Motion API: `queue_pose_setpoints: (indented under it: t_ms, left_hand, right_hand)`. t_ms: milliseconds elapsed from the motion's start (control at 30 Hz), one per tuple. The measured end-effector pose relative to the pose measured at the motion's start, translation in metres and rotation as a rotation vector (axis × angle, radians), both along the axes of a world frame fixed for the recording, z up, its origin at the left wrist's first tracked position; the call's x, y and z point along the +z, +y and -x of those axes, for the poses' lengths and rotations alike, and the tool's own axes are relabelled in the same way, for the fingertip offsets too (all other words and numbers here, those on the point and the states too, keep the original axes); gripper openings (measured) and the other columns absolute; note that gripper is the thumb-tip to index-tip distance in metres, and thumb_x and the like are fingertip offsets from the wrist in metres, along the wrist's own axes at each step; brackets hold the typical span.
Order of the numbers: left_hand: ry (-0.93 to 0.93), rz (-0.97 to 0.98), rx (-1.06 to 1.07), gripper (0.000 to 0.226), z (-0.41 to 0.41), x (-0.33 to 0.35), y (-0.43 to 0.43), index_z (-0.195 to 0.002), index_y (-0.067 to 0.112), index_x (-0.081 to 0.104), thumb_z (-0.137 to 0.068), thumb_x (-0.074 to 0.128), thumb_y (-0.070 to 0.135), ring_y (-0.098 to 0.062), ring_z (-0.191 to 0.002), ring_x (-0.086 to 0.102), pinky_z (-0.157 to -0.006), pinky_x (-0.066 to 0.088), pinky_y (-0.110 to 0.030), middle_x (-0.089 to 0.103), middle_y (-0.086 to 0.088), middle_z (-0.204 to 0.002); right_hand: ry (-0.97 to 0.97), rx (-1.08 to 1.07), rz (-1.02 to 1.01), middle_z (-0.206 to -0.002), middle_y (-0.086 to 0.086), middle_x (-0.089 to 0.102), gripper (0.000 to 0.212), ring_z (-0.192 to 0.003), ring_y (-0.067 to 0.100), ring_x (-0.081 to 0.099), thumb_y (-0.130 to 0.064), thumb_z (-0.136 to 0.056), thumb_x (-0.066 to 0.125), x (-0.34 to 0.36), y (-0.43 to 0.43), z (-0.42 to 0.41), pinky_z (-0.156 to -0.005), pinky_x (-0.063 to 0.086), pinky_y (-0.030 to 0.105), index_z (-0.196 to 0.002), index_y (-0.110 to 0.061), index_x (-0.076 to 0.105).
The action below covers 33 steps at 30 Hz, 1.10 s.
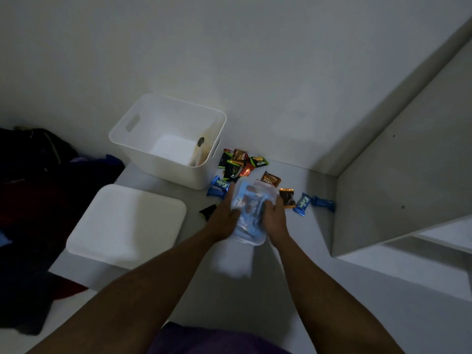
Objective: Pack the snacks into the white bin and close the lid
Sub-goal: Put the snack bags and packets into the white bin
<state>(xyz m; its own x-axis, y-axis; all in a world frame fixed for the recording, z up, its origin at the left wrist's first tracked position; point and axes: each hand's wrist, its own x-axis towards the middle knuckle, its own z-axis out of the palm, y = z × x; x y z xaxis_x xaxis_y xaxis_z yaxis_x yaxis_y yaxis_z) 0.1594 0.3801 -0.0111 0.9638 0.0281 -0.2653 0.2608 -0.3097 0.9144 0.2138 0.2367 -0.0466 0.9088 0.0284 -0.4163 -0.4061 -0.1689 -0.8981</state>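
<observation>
The left hand (224, 218) and right hand (275, 217) clamp their fingers on a slick pale-blue snack packet (249, 215) between them, and it could slip before reaching the white bin (153, 162) beyond-left of the fingertips.

White surface (319, 226) bears bin (166, 169), lid (127, 226), scattered snacks (238, 159)

Lid (126, 226) before bin (163, 146), snacks (238, 163) right.
</observation>
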Motion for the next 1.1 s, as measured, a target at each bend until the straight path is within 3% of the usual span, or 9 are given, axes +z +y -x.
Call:
queue_pose_setpoints:
  t_ms: [100,167,233,400,500,633,833,1000,1100]
  left_hand:
    - [-0.141,-0.041,-0.029,0.063,-0.036,0.023,0.002,-0.156,0.022,0.006,-0.104,0.040,0.013,-0.018,-0.124,0.054,-0.097,0.054,-0.035,0.043,-0.004,-0.143]
    - [-0.232,-0.114,-0.032,0.058,-0.060,0.043,0.011,-0.156,0.016,0.015,-0.104,0.041,0.012,-0.010,-0.128,0.044,-0.102,0.043,-0.015,0.040,0.001,-0.145]
    - [-0.309,-0.178,-0.027,0.056,-0.085,0.065,0.025,-0.155,0.015,0.020,-0.104,0.041,0.011,-0.011,-0.124,0.045,-0.093,0.031,0.000,0.043,-0.005,-0.148]
    - [-0.411,-0.189,0.018,0.056,-0.125,0.111,0.091,-0.156,0.025,0.019,-0.104,0.040,0.016,-0.013,-0.134,0.043,-0.101,0.035,-0.016,0.034,-0.001,-0.157]
    - [-0.451,-0.187,0.040,0.056,-0.137,0.125,0.151,-0.154,0.030,0.019,-0.104,0.041,0.020,-0.021,-0.137,0.046,-0.110,0.040,-0.033,0.036,-0.001,-0.157]
    - [-0.383,-0.157,0.050,0.063,-0.145,0.128,0.237,-0.155,0.031,0.018,-0.101,0.047,0.016,-0.019,-0.134,0.047,-0.110,0.040,-0.035,0.039,0.000,-0.154]
    - [-0.231,-0.205,-0.015,0.072,-0.161,0.089,0.333,-0.153,0.029,0.017,-0.096,0.056,0.011,-0.018,-0.104,0.059,-0.070,0.042,-0.004,0.049,-0.001,-0.138]
    - [-0.036,-0.182,-0.092,0.080,-0.181,0.036,0.366,-0.151,0.023,0.018,-0.089,0.064,0.004,-0.033,-0.100,0.062,-0.081,0.053,-0.041,0.048,-0.014,-0.138]
    - [0.076,-0.189,-0.082,0.080,-0.192,0.013,0.368,-0.150,0.024,0.016,-0.089,0.065,0.007,-0.034,-0.095,0.064,-0.075,0.054,-0.040,0.054,-0.017,-0.126]
  right_hand:
    - [-0.199,-0.038,0.092,-0.107,0.006,0.055,0.049,-0.072,0.003,0.057,-0.019,-0.106,0.035,0.044,0.002,-0.034,-0.056,0.045,0.010,-0.153,-0.026,0.022]
    - [-0.331,-0.042,0.143,-0.087,0.005,0.062,0.051,-0.068,0.011,0.061,-0.024,-0.106,0.037,0.068,0.005,-0.056,-0.064,0.049,0.022,-0.153,-0.033,0.020]
    - [-0.412,-0.029,0.127,-0.097,0.005,0.067,0.051,-0.080,0.014,0.066,-0.029,-0.105,0.041,0.091,0.013,-0.076,-0.078,0.054,0.032,-0.152,-0.037,0.022]
    - [-0.560,0.125,0.052,-0.140,-0.019,0.036,0.070,-0.129,0.017,0.050,-0.021,-0.098,0.058,0.154,0.063,-0.114,-0.103,0.049,0.035,-0.156,-0.032,0.019]
    - [-0.574,0.269,0.041,-0.146,-0.011,0.039,0.091,-0.131,0.013,0.048,-0.014,-0.090,0.070,0.175,0.112,-0.128,-0.097,0.053,0.031,-0.158,-0.028,0.010]
    - [-0.540,0.415,0.026,-0.144,-0.002,0.044,0.113,-0.107,-0.009,0.059,-0.005,-0.082,0.078,0.179,0.189,-0.139,-0.089,0.055,0.020,-0.158,-0.028,-0.003]
    - [-0.338,0.396,0.006,-0.136,0.005,0.050,0.116,-0.112,0.023,0.062,-0.009,-0.080,0.080,0.128,0.280,-0.145,-0.072,0.058,0.019,-0.156,-0.034,-0.004]
    - [-0.114,0.356,0.035,-0.135,0.010,0.054,0.120,-0.108,0.021,0.064,-0.008,-0.078,0.082,0.072,0.310,-0.150,-0.079,0.061,0.034,-0.156,-0.038,-0.004]
    - [0.023,0.343,0.058,-0.138,0.006,0.051,0.126,-0.116,0.026,0.061,-0.006,-0.076,0.083,0.046,0.321,-0.157,-0.087,0.058,0.048,-0.155,-0.041,-0.009]
